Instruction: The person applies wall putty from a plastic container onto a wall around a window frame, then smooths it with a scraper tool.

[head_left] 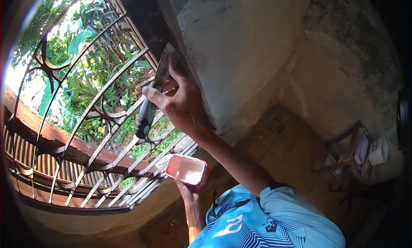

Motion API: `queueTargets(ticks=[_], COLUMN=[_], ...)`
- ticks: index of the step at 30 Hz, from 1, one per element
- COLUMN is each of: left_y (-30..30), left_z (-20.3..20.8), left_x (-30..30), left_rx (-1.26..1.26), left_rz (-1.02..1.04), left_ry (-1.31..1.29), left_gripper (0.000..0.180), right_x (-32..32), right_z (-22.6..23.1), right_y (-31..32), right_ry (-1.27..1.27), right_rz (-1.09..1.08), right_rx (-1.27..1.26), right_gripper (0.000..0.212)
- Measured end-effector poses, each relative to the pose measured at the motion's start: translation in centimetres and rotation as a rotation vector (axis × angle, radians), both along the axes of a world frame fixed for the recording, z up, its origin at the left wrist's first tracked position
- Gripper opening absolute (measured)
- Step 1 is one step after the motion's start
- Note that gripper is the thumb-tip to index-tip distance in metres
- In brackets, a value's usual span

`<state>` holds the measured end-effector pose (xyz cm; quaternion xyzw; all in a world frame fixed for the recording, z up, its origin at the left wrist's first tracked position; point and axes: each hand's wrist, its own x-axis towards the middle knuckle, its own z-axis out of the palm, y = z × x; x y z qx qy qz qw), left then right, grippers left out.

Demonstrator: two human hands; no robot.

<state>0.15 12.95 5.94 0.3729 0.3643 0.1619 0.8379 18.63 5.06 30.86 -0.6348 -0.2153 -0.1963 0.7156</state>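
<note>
My right hand (184, 104) is raised by the window and closed around a putty knife (146, 117). The knife has a dark handle with green parts, pointing down and left, and a flat metal blade pointing up. That blade lies over the dark window frame (148, 22), beside the wall's edge; whether it touches cannot be made out. Lower down, my left hand (189, 194) holds a red plastic tub (205, 176) from below, fingers around its side. Inside the tub is a whitish paste (189, 170), also smeared on its rim.
Curved metal window bars (101, 91) fill the left side, with a reddish-brown wooden sill (73, 147) and green plants beyond. A patchy plastered wall (244, 46) rises on the right. Near its foot stands a small wooden stand (343, 151) beside a white box-like object (378, 151).
</note>
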Motion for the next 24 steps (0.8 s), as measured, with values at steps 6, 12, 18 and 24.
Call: queueTargets(ticks=[6, 12, 18, 24], left_y=[0.6, 0.2, 0.3, 0.1], left_z=[-1.1, -0.1, -1.2, -0.8], left_x=[-1.0, -0.7, -0.8, -1.8], left_rx=[-0.028, -0.044, 0.016, -0.069], left_rz=[-0.012, -0.011, 0.033, 0.044], left_ry=[-0.002, -0.002, 0.012, -0.014], left_gripper=[0.078, 0.077, 0.08, 0.076], right_x=[5.3, 3.8, 0.3, 7.2], right_z=[0.5, -1.7, -1.4, -0.4], right_y=[-5.7, -0.6, 0.8, -4.4], right_ry=[0.163, 0.209, 0.13, 0.149], right_rz=[0.097, 0.064, 0.062, 0.07], right_rx=[0.234, 0.108, 0.151, 0.243], right_gripper=[0.032, 0.06, 0.09, 0.056])
